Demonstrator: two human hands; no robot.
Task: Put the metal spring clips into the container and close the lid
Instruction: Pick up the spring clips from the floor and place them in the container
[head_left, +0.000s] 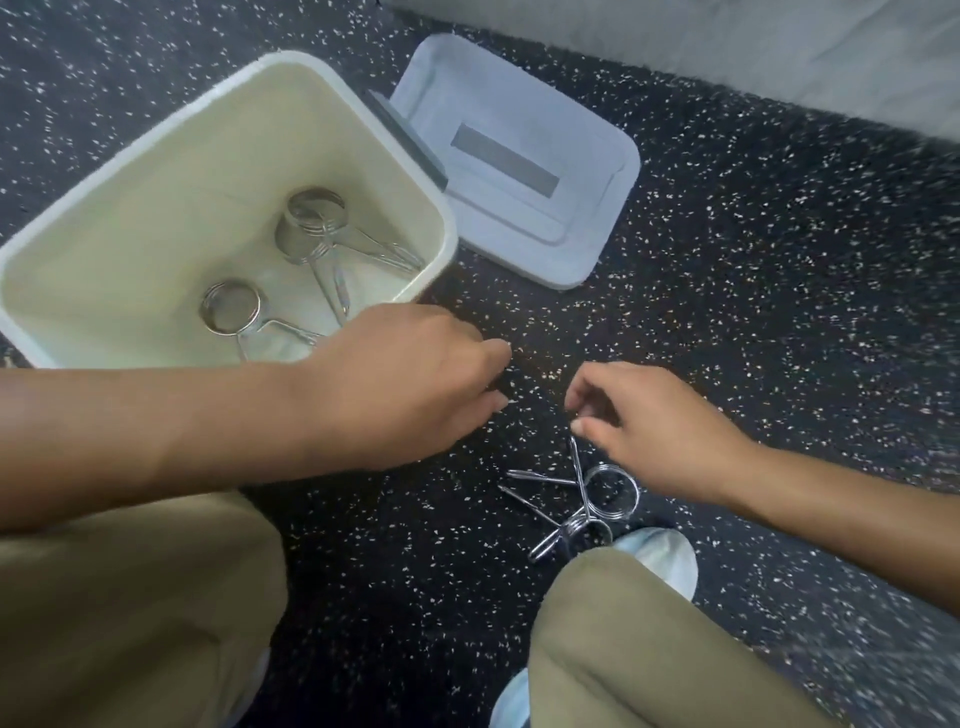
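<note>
A cream plastic container stands open on the floor at the upper left, with metal spring clips lying in its bottom. Its pale lid lies flat on the floor just right of it. Two more spring clips rest crossed on the floor near my right knee. My right hand hovers just above their handles, fingers curled but apart, holding nothing. My left hand is over the floor beside the container's near corner, fingers loosely bent, empty.
The floor is black rubber with white speckles. A grey wall or step runs along the top right. My knees in tan trousers and a pale shoe fill the lower part of the view.
</note>
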